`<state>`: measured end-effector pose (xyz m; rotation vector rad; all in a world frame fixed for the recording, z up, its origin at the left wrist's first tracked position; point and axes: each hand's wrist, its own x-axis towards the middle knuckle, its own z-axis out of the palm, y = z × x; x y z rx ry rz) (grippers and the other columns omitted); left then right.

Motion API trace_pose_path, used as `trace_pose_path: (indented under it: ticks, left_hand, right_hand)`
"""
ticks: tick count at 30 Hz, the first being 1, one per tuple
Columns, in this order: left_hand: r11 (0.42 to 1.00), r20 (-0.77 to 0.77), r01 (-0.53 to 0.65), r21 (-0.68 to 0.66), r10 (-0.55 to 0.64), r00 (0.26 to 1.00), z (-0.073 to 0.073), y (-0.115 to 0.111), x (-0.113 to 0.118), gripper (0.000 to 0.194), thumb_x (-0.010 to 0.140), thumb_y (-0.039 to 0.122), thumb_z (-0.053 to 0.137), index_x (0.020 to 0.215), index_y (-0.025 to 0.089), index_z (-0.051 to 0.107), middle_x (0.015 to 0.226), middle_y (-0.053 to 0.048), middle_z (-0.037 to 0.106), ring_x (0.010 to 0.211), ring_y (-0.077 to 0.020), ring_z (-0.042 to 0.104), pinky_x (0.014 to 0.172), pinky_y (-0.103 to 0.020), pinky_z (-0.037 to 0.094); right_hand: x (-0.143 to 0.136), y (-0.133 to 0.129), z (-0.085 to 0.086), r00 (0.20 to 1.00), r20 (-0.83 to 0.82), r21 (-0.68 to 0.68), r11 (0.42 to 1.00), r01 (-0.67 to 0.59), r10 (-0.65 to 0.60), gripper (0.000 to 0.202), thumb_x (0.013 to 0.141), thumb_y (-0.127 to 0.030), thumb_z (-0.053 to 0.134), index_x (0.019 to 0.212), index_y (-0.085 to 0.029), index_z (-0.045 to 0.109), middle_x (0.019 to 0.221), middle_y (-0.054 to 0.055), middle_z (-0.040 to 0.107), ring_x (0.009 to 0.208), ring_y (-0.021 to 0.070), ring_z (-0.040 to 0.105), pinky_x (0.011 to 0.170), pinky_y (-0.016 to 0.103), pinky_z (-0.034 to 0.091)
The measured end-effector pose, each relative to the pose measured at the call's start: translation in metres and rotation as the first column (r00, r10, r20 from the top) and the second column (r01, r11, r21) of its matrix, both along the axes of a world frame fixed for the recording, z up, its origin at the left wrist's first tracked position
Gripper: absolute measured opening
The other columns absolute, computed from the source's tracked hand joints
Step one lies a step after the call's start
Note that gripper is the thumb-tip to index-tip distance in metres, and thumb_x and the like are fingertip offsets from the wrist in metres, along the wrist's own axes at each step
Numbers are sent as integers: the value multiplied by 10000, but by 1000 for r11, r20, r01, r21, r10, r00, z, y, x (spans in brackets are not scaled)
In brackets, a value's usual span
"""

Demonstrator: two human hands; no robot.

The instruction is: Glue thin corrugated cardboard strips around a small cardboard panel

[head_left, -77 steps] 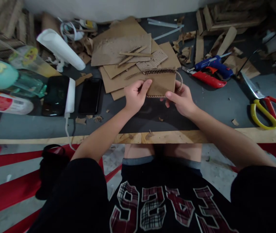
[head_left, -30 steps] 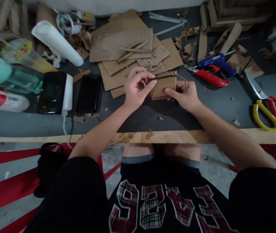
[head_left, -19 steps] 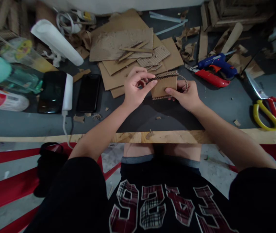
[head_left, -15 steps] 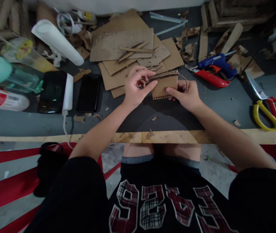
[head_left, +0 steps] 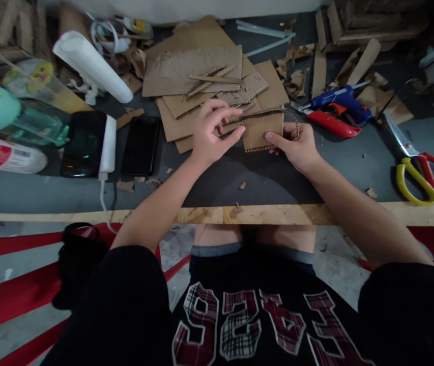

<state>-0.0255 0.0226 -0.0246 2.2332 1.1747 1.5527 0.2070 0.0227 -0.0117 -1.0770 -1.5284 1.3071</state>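
A small brown cardboard piece is held up above the dark tabletop. Corrugated strips show along its top and bottom edges, and one strip curls out in a loop at its right end. My right hand grips this end, thumb on the near face and the other fingers mostly hidden behind. At the left end, my left hand has its thumb and fingers apart, with the fingertips close to the corner. Behind the hands lies a pile of cardboard sheets with thin strips on top.
Right of the hands lie a red utility knife, a blue glue gun and scissors with yellow and red handles. At left are a black phone, a white paper roll and bottles. Cardboard scraps dot the tabletop.
My left thumb and fingers have come away from the cardboard piece and spread wider. The piece has shifted slightly right in my right hand.
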Motion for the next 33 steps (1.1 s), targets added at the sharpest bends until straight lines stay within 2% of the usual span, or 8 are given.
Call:
trace_pose_path:
  ticks: [8,13,19,23,28,33]
  left_hand:
    - [998,-57,-16,-59,12,998,2,1,-3,333,939,544,548,1047,266,698,983,-56,626,774,-120,621,652,-259,534]
    - [998,-110,-12,-61,6,994,5,3,-5,289,946,485,566,1022,251,718,974,-67,646,878,-159,638,743,-297,544]
    - [987,-124,7,-160,-27,992,-2,6,-5,236,935,408,598,966,215,730,917,-45,662,723,-107,592,629,-251,495]
    - [981,-107,21,-195,-43,993,-5,8,-4,196,903,375,647,909,202,740,867,-30,673,650,-80,556,564,-226,458]
    - [978,-54,74,-197,-87,995,-6,10,-4,210,880,409,680,850,213,749,819,-23,674,615,-71,540,522,-219,423]
    - [968,-39,115,-222,-127,991,-6,12,-5,230,852,453,714,836,227,755,805,-15,670,606,-63,538,516,-211,404]
  right_hand:
    - [2,1,3,999,31,-53,998,-32,34,510,617,-634,836,778,-171,695,677,21,658,498,78,554,409,213,446]
    - [7,6,4,997,39,-76,995,-69,72,526,577,-641,853,681,-167,649,575,-12,582,447,56,475,392,209,432]
    - [9,8,4,995,52,-77,994,-75,80,508,574,-622,862,642,-170,640,552,-20,548,451,55,457,375,200,411]
    - [11,10,2,997,43,-99,993,-63,67,450,588,-557,877,649,-173,649,568,-18,563,465,55,455,370,192,416]
    - [13,13,0,998,20,-138,989,-48,51,396,597,-502,880,712,-173,690,645,13,647,490,75,495,365,206,440]
    - [13,13,-2,998,29,-130,990,-47,51,415,595,-523,877,729,-177,690,631,4,650,472,73,492,369,204,444]
